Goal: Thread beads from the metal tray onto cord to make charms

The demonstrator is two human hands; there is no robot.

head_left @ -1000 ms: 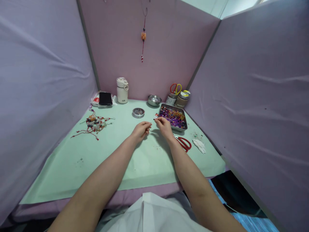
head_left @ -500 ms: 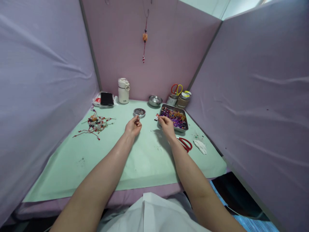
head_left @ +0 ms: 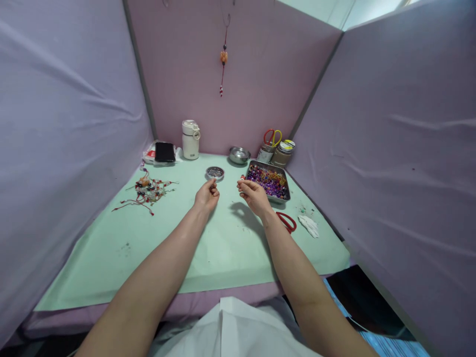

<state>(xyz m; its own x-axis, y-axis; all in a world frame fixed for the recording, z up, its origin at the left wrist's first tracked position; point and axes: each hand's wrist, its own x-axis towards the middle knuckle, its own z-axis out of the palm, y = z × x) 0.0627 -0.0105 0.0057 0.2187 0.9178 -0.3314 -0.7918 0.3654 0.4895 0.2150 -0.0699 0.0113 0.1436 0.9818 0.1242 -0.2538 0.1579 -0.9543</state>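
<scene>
My left hand is closed in a pinch just in front of a small round dish of tiny dark pieces. What its fingers hold, if anything, is too small to make out. My right hand is also pinched, above the table left of a metal tray filled with purple and orange beaded strings. A small red-and-white item shows behind its fingertips, mostly hidden; whether the fingers grip it I cannot tell. Red-handled scissors lie partly under my right wrist.
Beaded cords lie in a heap at left. Along the back stand a white bottle, a steel bowl, a can with scissors and a jar. A white crumpled cloth lies right. A beaded pendant hangs ahead.
My right hand has shifted slightly left, its fingers now covering most of the red-and-white item. My left hand has barely moved, a little to the right.
</scene>
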